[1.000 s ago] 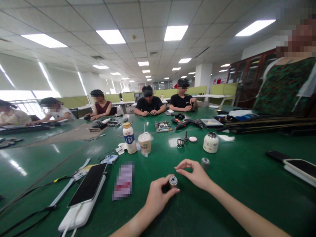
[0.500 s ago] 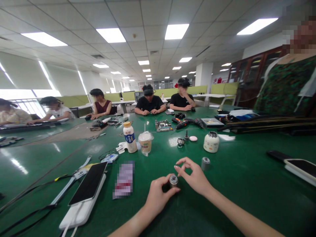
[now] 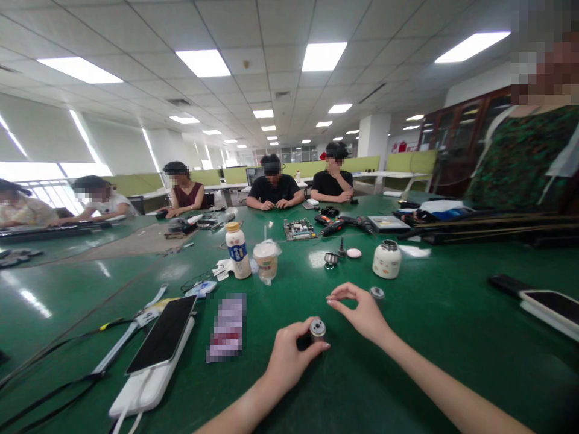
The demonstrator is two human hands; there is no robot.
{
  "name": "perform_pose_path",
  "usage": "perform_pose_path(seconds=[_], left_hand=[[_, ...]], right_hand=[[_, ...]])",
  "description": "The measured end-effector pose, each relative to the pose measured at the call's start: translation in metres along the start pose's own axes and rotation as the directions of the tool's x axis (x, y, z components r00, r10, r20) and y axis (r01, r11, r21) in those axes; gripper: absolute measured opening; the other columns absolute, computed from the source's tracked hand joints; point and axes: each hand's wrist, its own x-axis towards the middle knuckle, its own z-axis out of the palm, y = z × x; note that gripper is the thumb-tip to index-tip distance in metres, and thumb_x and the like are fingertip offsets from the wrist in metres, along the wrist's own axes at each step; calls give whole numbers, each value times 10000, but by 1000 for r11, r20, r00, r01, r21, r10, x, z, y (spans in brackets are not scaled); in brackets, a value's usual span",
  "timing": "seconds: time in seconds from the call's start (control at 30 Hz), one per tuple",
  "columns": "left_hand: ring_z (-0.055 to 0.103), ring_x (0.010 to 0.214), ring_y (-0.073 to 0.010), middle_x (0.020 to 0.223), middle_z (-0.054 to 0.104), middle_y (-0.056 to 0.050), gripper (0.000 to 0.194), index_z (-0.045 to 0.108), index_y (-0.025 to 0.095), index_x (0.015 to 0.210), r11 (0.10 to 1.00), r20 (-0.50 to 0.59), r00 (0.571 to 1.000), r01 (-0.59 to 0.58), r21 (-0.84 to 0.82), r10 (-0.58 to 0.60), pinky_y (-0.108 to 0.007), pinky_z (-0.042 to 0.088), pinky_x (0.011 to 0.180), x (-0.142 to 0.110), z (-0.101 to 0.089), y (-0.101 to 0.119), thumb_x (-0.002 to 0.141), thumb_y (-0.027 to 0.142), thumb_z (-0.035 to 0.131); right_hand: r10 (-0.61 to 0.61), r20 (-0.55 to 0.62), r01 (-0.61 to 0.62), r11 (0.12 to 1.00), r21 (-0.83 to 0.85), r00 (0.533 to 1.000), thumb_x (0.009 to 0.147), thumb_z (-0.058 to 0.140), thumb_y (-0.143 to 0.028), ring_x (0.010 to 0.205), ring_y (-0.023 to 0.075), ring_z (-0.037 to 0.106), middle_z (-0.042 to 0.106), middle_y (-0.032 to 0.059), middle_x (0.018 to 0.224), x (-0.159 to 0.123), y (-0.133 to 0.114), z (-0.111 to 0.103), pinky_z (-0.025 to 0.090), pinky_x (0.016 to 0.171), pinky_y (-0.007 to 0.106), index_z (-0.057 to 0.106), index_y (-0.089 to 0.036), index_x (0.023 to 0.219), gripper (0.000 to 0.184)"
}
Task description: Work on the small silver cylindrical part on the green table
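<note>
My left hand (image 3: 289, 355) grips a small cylindrical motor (image 3: 318, 329) between thumb and fingers. The motor is upright, with its round grey end and dark holes facing up. Just to the right and a little above it is my right hand (image 3: 359, 310), its thumb and fingertips drawn into a pinch and apart from the motor. Whatever the pinch may hold is too small to make out. A second, similar motor (image 3: 377, 293) stands on the green table (image 3: 434, 337) behind my right hand, partly hidden by it.
Left of my hands lie a purple packet (image 3: 227, 328) and a phone (image 3: 163, 334) on a white power bank (image 3: 156, 386). Further back stand a bottle (image 3: 238, 253), a drink cup (image 3: 265, 262) and a white jar (image 3: 386, 260). A circuit board (image 3: 299, 229) and power drill (image 3: 335, 226) lie beyond. Several people sit around.
My right hand came in over the motor's top, then drew back up and right, now partly covering the second motor. My left hand has kept its hold in place.
</note>
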Motion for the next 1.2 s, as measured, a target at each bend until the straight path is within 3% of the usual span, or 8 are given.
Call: perform_pose_path(seconds=[0.1,0.2,0.43,0.57,0.77,1.07,1.2], left_hand=[[700,847,-222,928,780,-12,348,745,220,1068,1000,-3,1000,13,-23,-13,-275,505,805,0,0,0,732,290,799],[700,850,-223,933,780,-10,350,744,222,1072,1000,-2,1000,17,-24,-17,-272,500,800,0,0,1,733,287,800],[682,774,-204,853,770,-1,279,758,208,1005,1000,7,1000,-1,-15,1,-248,478,723,0,-1,2,739,285,800],[675,748,-196,839,768,-4,259,764,199,983,1000,6,1000,1,-13,-1,-238,466,696,0,-1,2,738,270,804],[678,767,-199,857,770,-6,234,764,194,962,999,18,1000,-1,-34,2,-238,467,711,0,1,-1,744,269,800],[679,787,-205,901,773,2,257,752,225,1006,996,22,1000,5,-90,-3,-264,501,754,0,2,0,751,241,780],[674,881,-235,1020,746,-36,471,676,227,1152,996,-15,1000,23,-88,-24,-314,515,805,-2,1,3,701,248,808]], right_hand=[[26,36,-25,999,-35,999,734,734,-289,787,230,723,751,31,791,0,26,-6,553,800,391,650,-200,786,133],[42,53,-40,999,-35,998,732,734,-290,776,225,724,752,29,783,-2,33,-6,556,791,382,645,-196,763,133],[-15,117,-4,987,158,993,777,739,-326,842,217,718,747,38,824,-7,-14,11,550,798,341,607,-193,808,190],[-44,169,27,994,104,985,783,732,-290,808,199,696,726,19,798,-14,-29,17,536,785,319,650,-193,782,127],[-36,119,19,990,141,992,795,713,-285,825,205,693,726,21,807,-18,-30,21,521,800,322,611,-198,752,141],[-10,91,2,996,89,996,753,755,-324,715,183,625,649,-4,714,-21,-21,27,464,698,289,594,-197,729,206],[67,-31,-58,974,220,997,807,676,-411,568,152,531,507,-68,576,-22,-8,30,424,617,281,526,-214,829,249]])
